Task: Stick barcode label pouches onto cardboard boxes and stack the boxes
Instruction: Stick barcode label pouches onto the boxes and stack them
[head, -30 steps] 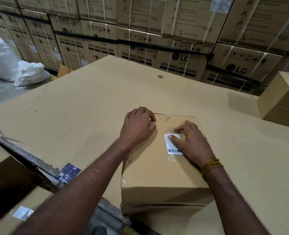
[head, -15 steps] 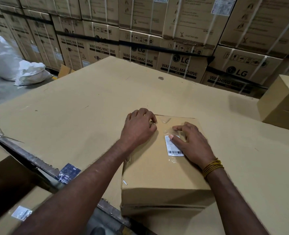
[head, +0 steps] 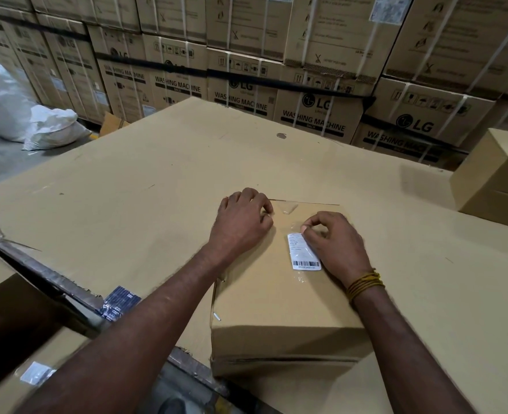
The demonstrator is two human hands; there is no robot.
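The clear label pouch [head: 299,243] is being pressed onto the top of the cardboard box [head: 279,297], which sits at the near edge of the big cardboard sheet [head: 145,186] serving as the tabletop. The left hand [head: 242,219] is curled, knuckles down on the box's far-left corner, fingertips at the pouch's edge; whether film is pinched there can't be told. The right hand [head: 335,243] is bent over the barcode slip [head: 303,253], thumb and forefinger nipped at its top corner, poss. on the film.

Risks, as judged: film may be stuck w/ creases or trapped air if it's smoothed unevenly, since a wrinkle is visible below the barcode. The loose flap [head: 287,208] near the far edge could be left lifted if not pressed down, and snagged when boxes are stacked. The barcode could be set crooked if the corner is tugged. The box sits close to the near edge, over a gap w/ a torn taped rim [head: 67,291], so a hard push toward the body could tip it off.

Surface: flat brown sheet, scuffed, mostly bare; another box [head: 497,177] at the far-right edge. Room: warehouse, strapped washing machine cartons [head: 312,94] stacked behind, white sacks [head: 52,127] on the floor at left.
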